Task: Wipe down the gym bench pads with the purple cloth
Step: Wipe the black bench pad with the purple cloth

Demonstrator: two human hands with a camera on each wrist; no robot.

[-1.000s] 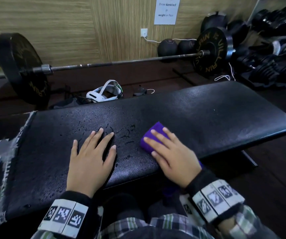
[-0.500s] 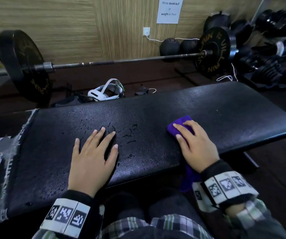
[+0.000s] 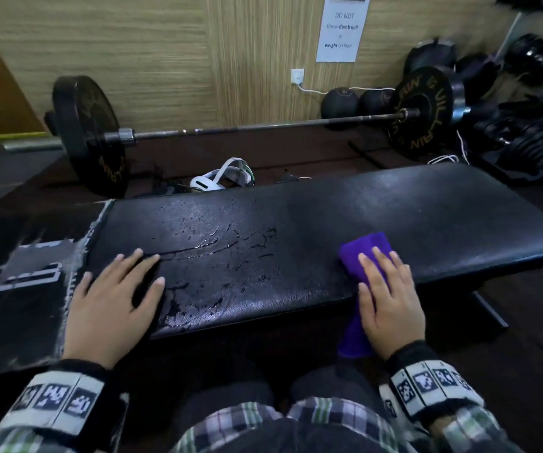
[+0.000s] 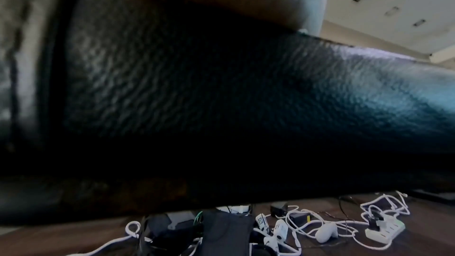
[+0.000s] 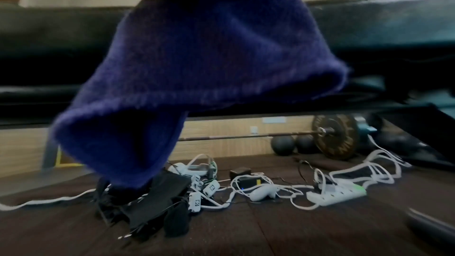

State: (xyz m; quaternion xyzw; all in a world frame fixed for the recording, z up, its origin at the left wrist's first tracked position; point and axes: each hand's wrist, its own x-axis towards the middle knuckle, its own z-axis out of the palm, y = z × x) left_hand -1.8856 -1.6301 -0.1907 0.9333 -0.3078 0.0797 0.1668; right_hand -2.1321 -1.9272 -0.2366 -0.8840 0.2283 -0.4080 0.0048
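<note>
Half our cloth (image 3: 365, 253) hangs off the pad (image 3: 312, 217); flat fingers (image 3: 382, 256) pinch nothing, so it may slip.

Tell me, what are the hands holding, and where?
The right hand presses flat on the purple cloth's middle, on the bench pad. The left hand rests flat on the pad, holding nothing.
</note>
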